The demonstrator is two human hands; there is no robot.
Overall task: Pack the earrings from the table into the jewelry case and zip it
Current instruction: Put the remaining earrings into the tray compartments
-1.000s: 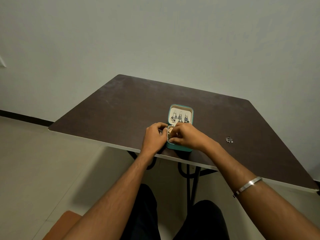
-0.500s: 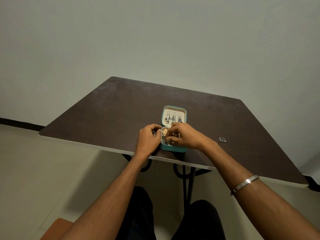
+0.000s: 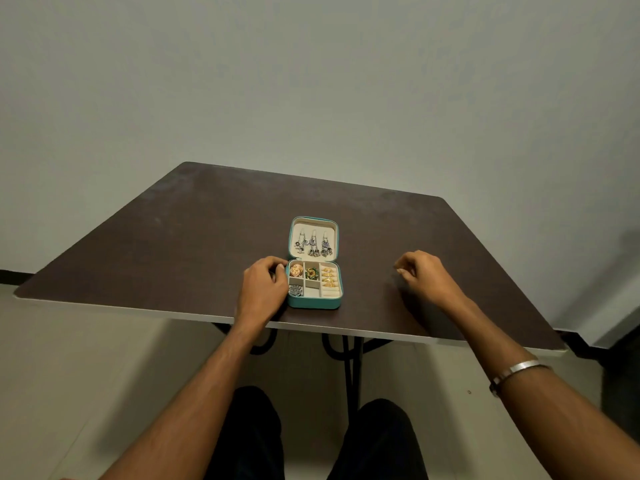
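The teal jewelry case (image 3: 313, 303) lies open near the table's front edge. Three silver dangling earrings (image 3: 313, 245) hang inside its lid. The base compartments hold a round gold piece (image 3: 296, 270), a green and gold piece (image 3: 311, 273), several gold rings (image 3: 328, 276) and a silver earring (image 3: 296, 290). My left hand (image 3: 261, 289) grips the case's left side. To the right of the case my right hand (image 3: 424, 277) is over the table, apart from the case, with its fingers curled. No loose earring shows on the table; the spot under that hand is hidden.
The dark brown table (image 3: 173, 237) stands against a pale wall. Its white front edge runs just below the case. My knees and the black table legs (image 3: 348, 362) show beneath it. A dark object (image 3: 620, 368) stands on the floor at the far right.
My right hand has left the case and moved right, over where the loose silver earring lay. The case's base is now uncovered. My left hand stays at the case.
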